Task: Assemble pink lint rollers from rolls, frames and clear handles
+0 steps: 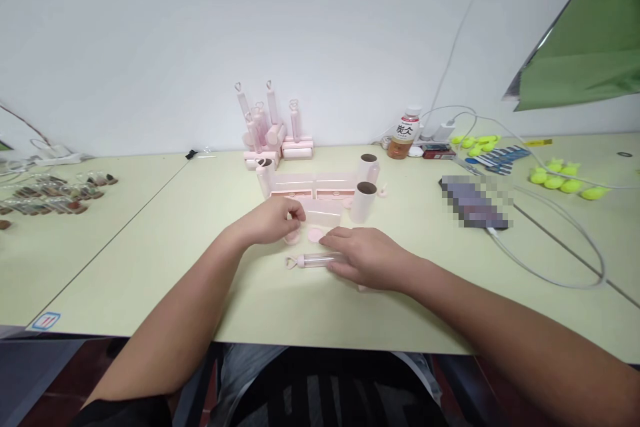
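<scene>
My left hand (274, 221) is closed, thumb and fingers curled just above a small round pink piece (293, 237); whatever the fingertips pinch, if anything, is hidden. Flat on the table beside it is a pale pink disc (315, 235), which the fingertips of my right hand (373, 257) reach. That hand is spread over one end of a clear tube (315, 260) with a pink heart-shaped loop (291, 262); its covered end cannot be seen. Beyond my hands are open pink boxes (334, 194), a clear plastic piece (324, 216) and a white hollow cylinder (363, 203).
Finished-looking pink rollers and loop-topped tubes (273, 130) are stacked by the wall. To the right are a drink bottle (404, 133), a phone (473, 203) on a white cable (550, 283), and yellow-green squishy figures (555, 175). Several small wrapped items (50, 193) lie far left.
</scene>
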A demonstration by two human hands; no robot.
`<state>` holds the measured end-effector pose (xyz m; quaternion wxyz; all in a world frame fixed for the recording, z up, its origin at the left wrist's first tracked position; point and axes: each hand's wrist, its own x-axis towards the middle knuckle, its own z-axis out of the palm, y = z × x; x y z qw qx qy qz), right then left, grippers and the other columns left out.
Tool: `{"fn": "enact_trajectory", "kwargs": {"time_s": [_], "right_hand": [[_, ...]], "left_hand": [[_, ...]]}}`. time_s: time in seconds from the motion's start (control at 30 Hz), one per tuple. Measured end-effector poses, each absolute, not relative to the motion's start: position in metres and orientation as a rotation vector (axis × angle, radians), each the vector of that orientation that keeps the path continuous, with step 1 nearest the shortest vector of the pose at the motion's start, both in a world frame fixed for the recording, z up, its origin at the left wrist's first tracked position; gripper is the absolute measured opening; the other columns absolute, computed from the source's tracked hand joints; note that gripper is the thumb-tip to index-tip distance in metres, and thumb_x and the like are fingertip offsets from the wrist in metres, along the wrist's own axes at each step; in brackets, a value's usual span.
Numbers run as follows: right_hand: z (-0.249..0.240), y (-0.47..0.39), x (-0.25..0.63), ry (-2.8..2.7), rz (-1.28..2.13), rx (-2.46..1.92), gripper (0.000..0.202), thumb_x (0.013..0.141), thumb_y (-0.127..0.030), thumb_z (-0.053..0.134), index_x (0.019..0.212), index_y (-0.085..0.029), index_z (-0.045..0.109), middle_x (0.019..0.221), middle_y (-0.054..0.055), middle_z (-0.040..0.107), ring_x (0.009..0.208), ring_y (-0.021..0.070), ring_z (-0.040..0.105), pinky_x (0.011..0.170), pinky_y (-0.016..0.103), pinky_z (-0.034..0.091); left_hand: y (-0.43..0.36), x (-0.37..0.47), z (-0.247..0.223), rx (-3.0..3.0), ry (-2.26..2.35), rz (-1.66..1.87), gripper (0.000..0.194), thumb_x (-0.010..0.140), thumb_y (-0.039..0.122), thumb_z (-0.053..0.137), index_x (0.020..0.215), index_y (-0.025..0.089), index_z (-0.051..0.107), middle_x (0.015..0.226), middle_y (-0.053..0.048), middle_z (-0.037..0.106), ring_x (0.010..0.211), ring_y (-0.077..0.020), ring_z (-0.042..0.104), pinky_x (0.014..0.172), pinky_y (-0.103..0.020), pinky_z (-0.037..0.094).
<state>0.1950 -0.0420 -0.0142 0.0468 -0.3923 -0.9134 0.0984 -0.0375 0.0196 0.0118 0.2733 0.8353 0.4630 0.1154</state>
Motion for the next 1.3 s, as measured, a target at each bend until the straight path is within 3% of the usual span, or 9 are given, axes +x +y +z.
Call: {"fn": "enact_trajectory", "kwargs": {"time_s": [0.13,0.23,0.33,0.47,0.77,1.13,1.2,1.3], "right_hand": [[-0.016,-0.044,0.188,-2.857,0.252,-1.16,0.049,0.092,-0.048,0.051,0.133,-0.021,0.055,0.148,0.011,0.049,0.105,0.0323,0.064,0.082,0.043,0.047],[-0.016,-0.043,0.184,-2.898,0.255,-1.19,0.051,0.092,-0.052,0.051,0.132,-0.021,0.056,0.148,0.011,0.049,0.104,0.0333,0.065,0.083,0.044,0.047],[-0.014,-0.042,0.183,-2.905,0.271,-1.222,0.047,0.091,-0.049,0.054,0.128,-0.021,0.058,0.134,0.011,0.062,0.099,0.032,0.067,0.078,0.041,0.047],[-0.012,-0.042,0.186,-2.893,0.268,-1.261,0.045,0.09,-0.045,0.055,0.128,-0.021,0.056,0.119,0.009,0.069,0.093,0.0306,0.067,0.071,0.037,0.045],[-0.014,-0.042,0.187,-2.888,0.292,-1.275,0.046,0.09,-0.045,0.053,0.13,-0.024,0.054,0.118,0.01,0.068,0.095,0.0293,0.065,0.073,0.035,0.042],[-0.016,-0.04,0.192,-2.778,0.415,-1.233,0.047,0.089,-0.047,0.055,0.131,-0.024,0.056,0.119,0.01,0.069,0.1,0.0289,0.066,0.077,0.035,0.046],[-0.014,-0.04,0.197,-2.68,0.477,-1.198,0.047,0.088,-0.049,0.057,0.128,-0.024,0.06,0.12,0.01,0.07,0.101,0.0284,0.066,0.08,0.036,0.048],[-0.004,-0.036,0.211,-2.399,0.477,-1.145,0.034,0.088,-0.045,0.057,0.109,-0.022,0.069,0.105,0.007,0.075,0.09,0.0238,0.068,0.077,0.034,0.049]], "left_hand": [[0.024,-0.038,0.007,2.502,1.398,0.493,0.037,0.084,0.026,0.052,0.119,0.023,0.066,0.13,-0.006,0.06,0.09,-0.0198,0.065,0.085,-0.032,0.048],[0.029,-0.036,0.0,2.577,1.354,0.394,0.045,0.085,0.032,0.058,0.13,0.026,0.06,0.147,-0.004,0.049,0.111,-0.0245,0.062,0.094,-0.034,0.046],[0.03,-0.032,-0.003,2.61,1.357,0.29,0.044,0.087,0.04,0.058,0.128,0.025,0.062,0.137,-0.004,0.059,0.119,-0.0268,0.059,0.095,-0.033,0.046],[0.029,-0.027,-0.003,2.64,1.503,0.229,0.04,0.089,0.041,0.056,0.126,0.027,0.062,0.127,-0.003,0.064,0.105,-0.0247,0.065,0.085,-0.033,0.05],[0.036,-0.026,-0.012,2.644,1.585,0.28,0.038,0.09,0.04,0.055,0.125,0.028,0.061,0.125,-0.001,0.063,0.096,-0.0212,0.068,0.076,-0.032,0.052],[0.043,-0.027,-0.016,2.605,1.53,0.389,0.039,0.089,0.04,0.055,0.126,0.026,0.061,0.13,-0.003,0.061,0.101,-0.0216,0.066,0.08,-0.032,0.05],[0.044,-0.031,-0.012,2.561,1.532,0.462,0.036,0.089,0.044,0.054,0.118,0.025,0.064,0.123,-0.003,0.064,0.097,-0.021,0.066,0.078,-0.032,0.049],[0.048,-0.048,-0.001,2.386,1.715,0.501,0.033,0.088,0.05,0.049,0.088,0.022,0.068,0.094,-0.004,0.07,0.083,-0.0216,0.066,0.068,-0.032,0.046]]}}
